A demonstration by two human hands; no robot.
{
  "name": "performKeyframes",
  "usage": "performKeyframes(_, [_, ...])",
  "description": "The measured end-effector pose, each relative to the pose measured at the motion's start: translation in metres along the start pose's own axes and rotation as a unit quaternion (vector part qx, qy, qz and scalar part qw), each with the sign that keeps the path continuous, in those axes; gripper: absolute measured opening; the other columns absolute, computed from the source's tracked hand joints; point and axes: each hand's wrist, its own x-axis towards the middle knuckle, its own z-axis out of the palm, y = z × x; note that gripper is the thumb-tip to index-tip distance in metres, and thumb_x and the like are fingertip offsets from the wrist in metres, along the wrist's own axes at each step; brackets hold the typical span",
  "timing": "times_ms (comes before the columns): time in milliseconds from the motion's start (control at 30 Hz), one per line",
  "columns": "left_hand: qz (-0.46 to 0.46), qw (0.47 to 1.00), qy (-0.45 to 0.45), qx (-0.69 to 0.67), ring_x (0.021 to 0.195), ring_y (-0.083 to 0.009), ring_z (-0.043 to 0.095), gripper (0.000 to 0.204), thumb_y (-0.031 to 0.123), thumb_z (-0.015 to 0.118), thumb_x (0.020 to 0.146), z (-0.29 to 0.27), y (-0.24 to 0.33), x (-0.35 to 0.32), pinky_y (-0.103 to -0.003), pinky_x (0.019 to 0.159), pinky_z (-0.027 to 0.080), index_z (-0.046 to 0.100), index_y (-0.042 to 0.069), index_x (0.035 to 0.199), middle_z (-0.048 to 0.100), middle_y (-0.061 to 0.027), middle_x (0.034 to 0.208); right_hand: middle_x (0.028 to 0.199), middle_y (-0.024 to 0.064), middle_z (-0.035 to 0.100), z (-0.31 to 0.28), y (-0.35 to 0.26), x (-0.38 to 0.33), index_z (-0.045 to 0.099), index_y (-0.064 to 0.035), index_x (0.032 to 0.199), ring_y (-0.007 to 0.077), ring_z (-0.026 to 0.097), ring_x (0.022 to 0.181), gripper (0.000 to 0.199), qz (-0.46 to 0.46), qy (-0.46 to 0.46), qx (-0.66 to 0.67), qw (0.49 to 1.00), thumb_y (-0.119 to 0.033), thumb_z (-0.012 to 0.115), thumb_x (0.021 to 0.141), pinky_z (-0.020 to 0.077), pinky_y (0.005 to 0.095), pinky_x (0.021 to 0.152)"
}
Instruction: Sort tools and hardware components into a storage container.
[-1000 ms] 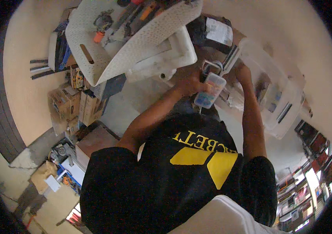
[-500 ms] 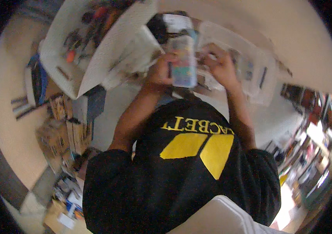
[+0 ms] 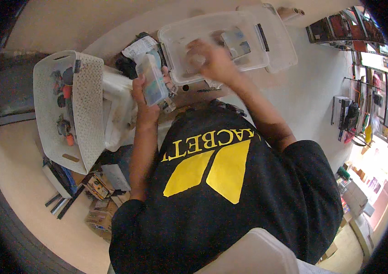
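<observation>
The left hand (image 3: 147, 108) grasps a clear plastic case (image 3: 152, 81), thumb along one side, fingers around the other. Rightward of those fingers, the right hand (image 3: 217, 63) is over a clear tub (image 3: 175, 34); blur hides whether its fingers hold anything. A firm but light left grip, case kept level, would best steady its contents.

I see a plain beige wall (image 3: 112, 20) running along the far side, over a pale grey floor (image 3: 290, 96). Dark-framed shelving (image 3: 371, 68), crowded with goods, lines the right; bright light washes out the area just beyond it. Cardboard boxes (image 3: 100, 218) sit stacked over on the left.
</observation>
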Motion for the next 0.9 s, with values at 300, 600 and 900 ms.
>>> performKeyframes(300, [-0.009, 0.997, -0.072, -0.025, 0.081, -0.026, 0.052, 0.067, 0.038, 0.066, 0.076, -0.03, 0.015, -0.011, -0.041, 0.073, 0.044, 0.037, 0.007, 0.128, 0.048, -0.017, 0.107, 0.095, 0.0231, 0.065, -0.026, 0.17, -0.026, 0.064, 0.0002, 0.099, 0.0393, 0.062, 0.091, 0.047, 0.357, -0.013, -0.09, 0.93, -0.037, 0.072, 0.071, 0.0486, 0.0444, 0.08])
performKeyframes(600, [0.038, 0.98, 0.085, 0.178, 0.076, -0.0258, 0.057, 0.069, 0.038, 0.065, 0.069, -0.012, 0.004, -0.058, -0.039, 0.063, 0.05, 0.044, 0.002, 0.124, 0.055, -0.018, 0.102, 0.082, 0.0148, 0.067, -0.021, 0.181, -0.024, 0.066, 0.0026, 0.095, 0.0249, 0.064, 0.075, 0.039, 0.302, -0.009, 0.099, 0.948, -0.031, 0.07, 0.076, 0.0496, 0.0365, 0.071])
performKeyframes(900, [0.034, 0.886, 0.337, 0.317, 0.074, -0.0239, 0.063, 0.062, 0.035, 0.065, 0.065, 0.038, -0.047, -0.111, -0.037, 0.065, 0.053, 0.054, -0.002, 0.113, 0.063, -0.012, 0.09, 0.081, 0.0103, 0.068, -0.187, 0.061, 0.067, 0.067, -0.0011, 0.094, 0.0191, 0.062, 0.072, 0.028, 0.182, -0.048, 0.084, 0.978, -0.026, 0.064, 0.08, 0.0493, 0.0339, 0.069])
